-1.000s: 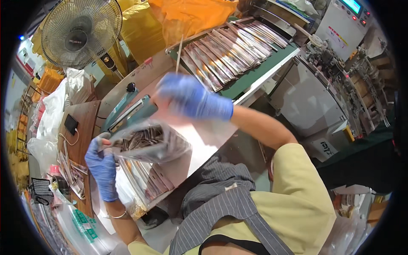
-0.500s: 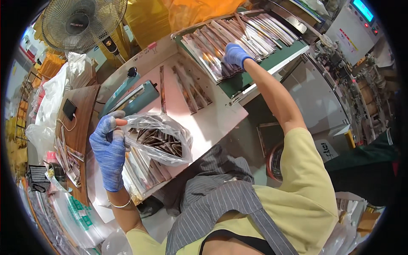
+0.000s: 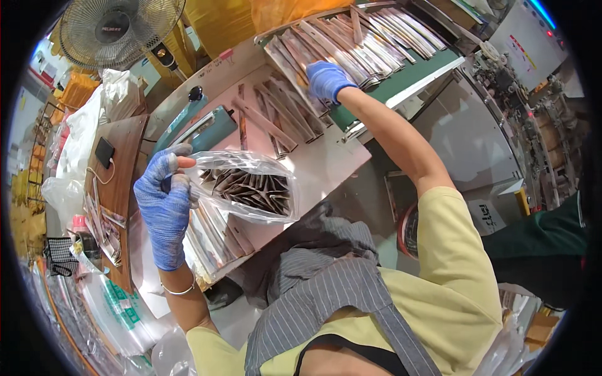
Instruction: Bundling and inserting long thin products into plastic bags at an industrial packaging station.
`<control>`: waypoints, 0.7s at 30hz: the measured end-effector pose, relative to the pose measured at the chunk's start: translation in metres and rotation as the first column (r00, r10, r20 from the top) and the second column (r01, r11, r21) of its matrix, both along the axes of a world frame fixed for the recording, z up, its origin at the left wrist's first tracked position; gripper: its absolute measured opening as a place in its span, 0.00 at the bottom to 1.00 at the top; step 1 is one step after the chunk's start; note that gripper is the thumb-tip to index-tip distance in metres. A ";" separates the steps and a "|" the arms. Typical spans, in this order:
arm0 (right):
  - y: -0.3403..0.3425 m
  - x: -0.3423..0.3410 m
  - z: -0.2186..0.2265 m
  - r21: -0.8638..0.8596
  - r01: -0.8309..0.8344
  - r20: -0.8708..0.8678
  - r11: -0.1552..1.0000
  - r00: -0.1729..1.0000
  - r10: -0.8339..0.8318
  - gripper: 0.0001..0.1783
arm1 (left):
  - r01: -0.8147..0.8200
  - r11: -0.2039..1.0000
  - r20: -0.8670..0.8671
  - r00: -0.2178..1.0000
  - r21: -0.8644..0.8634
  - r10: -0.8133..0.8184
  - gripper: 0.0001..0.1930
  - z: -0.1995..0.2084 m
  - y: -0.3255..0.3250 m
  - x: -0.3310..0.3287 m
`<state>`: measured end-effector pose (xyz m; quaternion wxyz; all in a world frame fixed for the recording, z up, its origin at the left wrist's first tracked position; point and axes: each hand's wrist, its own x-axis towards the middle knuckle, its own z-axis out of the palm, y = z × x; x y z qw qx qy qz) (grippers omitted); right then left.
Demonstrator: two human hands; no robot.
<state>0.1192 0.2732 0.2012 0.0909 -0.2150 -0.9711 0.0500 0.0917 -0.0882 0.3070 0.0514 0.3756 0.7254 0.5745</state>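
Note:
My left hand, in a blue knit glove, pinches the rim of a clear plastic bag. Inside the bag stand many slim dark packets, edges up. At the left end of the green tray, my gloved right hand is curled over long, thin printed packets. Its fingertips are hidden, so what they hold, if anything, cannot be seen. More thin packets lie on the pink tabletop just left of this hand.
A teal bag sealer sits behind the bag. Another row of packets lies by the table's near edge. A wooden board with a phone is at left, a fan at the back, machinery at right.
My right hand has moved left along the tray. More packets now lie on the pink tabletop, one slanted across others. My left hand keeps its hold on the bag, whose mouth appears wider.

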 end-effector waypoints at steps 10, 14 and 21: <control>-0.021 0.082 -0.009 -0.473 -0.173 -0.493 0.864 0.865 -0.097 0.09 | 0.133 0.991 0.004 0.991 -0.031 -0.133 0.11 -0.003 0.004 -0.015; -0.040 0.166 0.006 -0.651 -0.066 -0.562 0.756 0.712 -0.422 0.10 | 0.097 0.985 -0.073 0.991 -0.145 -0.108 0.11 -0.003 0.005 -0.029; -0.014 0.283 -0.083 -0.061 0.547 -0.462 0.835 0.726 -0.510 0.13 | 0.052 0.976 -0.056 0.996 -0.211 -0.065 0.08 0.008 0.008 -0.033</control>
